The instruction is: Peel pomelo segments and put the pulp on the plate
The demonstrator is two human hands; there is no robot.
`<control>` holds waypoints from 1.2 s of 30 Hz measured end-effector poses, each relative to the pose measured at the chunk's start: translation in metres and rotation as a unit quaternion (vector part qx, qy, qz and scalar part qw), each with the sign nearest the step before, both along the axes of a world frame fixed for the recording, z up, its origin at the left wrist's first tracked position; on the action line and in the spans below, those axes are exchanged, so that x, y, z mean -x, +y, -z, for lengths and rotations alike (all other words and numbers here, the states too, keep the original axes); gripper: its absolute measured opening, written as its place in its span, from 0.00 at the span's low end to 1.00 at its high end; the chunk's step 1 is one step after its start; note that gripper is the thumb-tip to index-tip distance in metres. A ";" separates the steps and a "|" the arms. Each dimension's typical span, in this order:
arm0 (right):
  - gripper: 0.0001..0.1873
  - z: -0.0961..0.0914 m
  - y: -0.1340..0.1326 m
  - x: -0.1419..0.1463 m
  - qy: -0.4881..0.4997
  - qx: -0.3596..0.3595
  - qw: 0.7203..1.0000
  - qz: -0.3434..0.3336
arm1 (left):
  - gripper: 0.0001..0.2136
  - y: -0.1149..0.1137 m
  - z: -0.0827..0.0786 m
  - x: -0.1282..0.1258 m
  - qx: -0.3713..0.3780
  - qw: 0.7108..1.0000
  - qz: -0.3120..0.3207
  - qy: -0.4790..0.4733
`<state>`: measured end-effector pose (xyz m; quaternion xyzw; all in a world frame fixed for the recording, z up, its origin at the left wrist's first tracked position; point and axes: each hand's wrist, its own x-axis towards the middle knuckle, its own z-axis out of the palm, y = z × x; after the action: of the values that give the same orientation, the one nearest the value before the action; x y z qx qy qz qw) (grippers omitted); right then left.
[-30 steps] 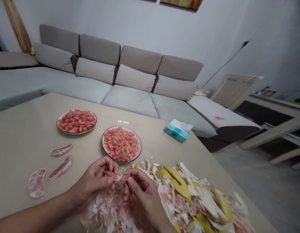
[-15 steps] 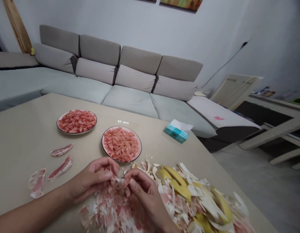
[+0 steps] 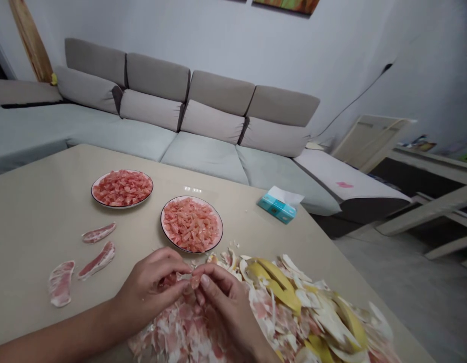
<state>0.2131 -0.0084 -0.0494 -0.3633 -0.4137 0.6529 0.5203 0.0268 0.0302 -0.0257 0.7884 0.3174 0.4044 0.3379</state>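
Our left hand (image 3: 152,287) and right hand (image 3: 221,297) close narrowly, pinching a pink pomelo fragment (image 3: 195,281) just above the pale membrane heap (image 3: 180,327), within easy reach. Yellow rind (image 3: 278,285) lies beside it; the nearer plate (image 3: 162,227) and farther plate (image 3: 122,207) sit apart on the table (image 3: 37,201), seemingly kept away from the scraps.

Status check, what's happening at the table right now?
Left hand, right hand pinching pink citrus pulp. Peel scraps heaped beneath both hands.

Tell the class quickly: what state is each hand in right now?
Left hand: closed, pinching a bit of pink pomelo flesh.
Right hand: closed, pinching the same bit.
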 end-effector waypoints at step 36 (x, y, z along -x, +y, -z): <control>0.03 -0.026 -0.011 -0.004 -0.407 -0.241 0.879 0.049 | 0.09 0.011 -0.009 0.004 0.372 0.926 0.063 -0.014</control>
<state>0.2168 -0.0189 -0.0230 -0.4801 -0.7156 0.3009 0.4086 0.0231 0.0412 -0.0170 0.6185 0.3898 0.2455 0.6365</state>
